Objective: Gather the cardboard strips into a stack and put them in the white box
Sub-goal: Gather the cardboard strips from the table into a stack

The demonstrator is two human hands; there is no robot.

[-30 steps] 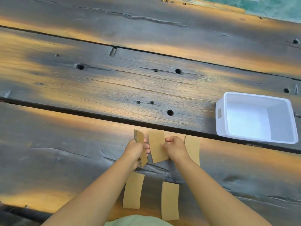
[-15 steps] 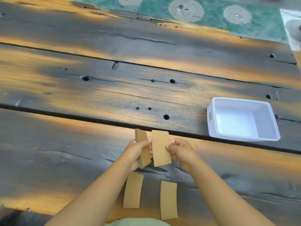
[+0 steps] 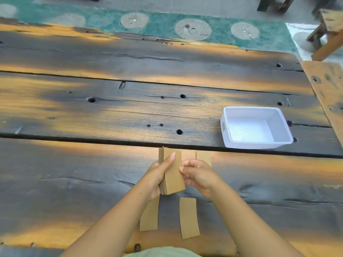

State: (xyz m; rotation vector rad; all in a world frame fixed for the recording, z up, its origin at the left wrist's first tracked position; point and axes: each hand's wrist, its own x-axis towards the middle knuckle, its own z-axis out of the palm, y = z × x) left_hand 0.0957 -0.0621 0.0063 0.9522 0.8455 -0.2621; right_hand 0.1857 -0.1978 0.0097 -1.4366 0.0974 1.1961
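My left hand (image 3: 157, 175) grips a stack of brown cardboard strips (image 3: 173, 177), held on edge just above the wooden table, thumb across its face. My right hand (image 3: 198, 175) touches the stack's right edge with its fingertips, pinching the top strip. Two loose strips lie flat on the table nearer to me: one (image 3: 149, 217) under my left forearm, another (image 3: 189, 217) between my arms. A further strip (image 3: 203, 156) lies beyond my right hand, partly hidden. The white box (image 3: 239, 144) stands empty at the right, farther away.
The table is made of dark weathered planks (image 3: 111, 112) with gaps and holes. A lighter board (image 3: 326, 89) lies along its right end. Beyond the far edge is a green patterned floor (image 3: 167, 25) and wooden furniture (image 3: 328, 30) at the top right.
The strip my right hand held apart has been brought onto the stack in my left hand. The camera has tilted up, showing more of the far floor.
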